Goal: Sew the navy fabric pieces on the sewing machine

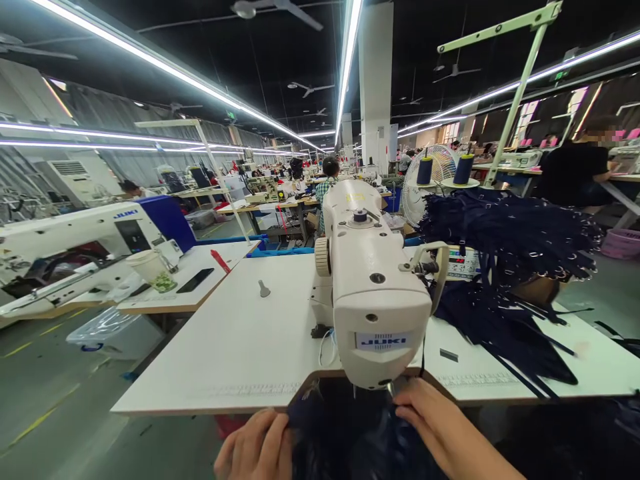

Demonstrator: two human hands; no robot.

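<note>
A white JUKI sewing machine (pixel 383 313) stands in front of me with its head end facing me. Dark navy fabric (pixel 350 433) lies beneath its needle area and hangs toward me. My left hand (pixel 257 445) has its fingers curled over the fabric's left edge, left of the needle area. On the other side, my right hand (pixel 425 410) pinches the fabric close under the machine head, near a metal part there. The machine head and the dark cloth hide where the needle meets the fabric, and the right fingertips are slightly blurred.
A heap of navy straps with metal rings (pixel 510 233) lies right of the machine. The white table (pixel 230 347) carries a small grey metal piece (pixel 264 289). Farther left are a cup (pixel 153 270), a phone (pixel 195 281) and another JUKI machine (pixel 85 233). Thread spools (pixel 463 169) stand behind.
</note>
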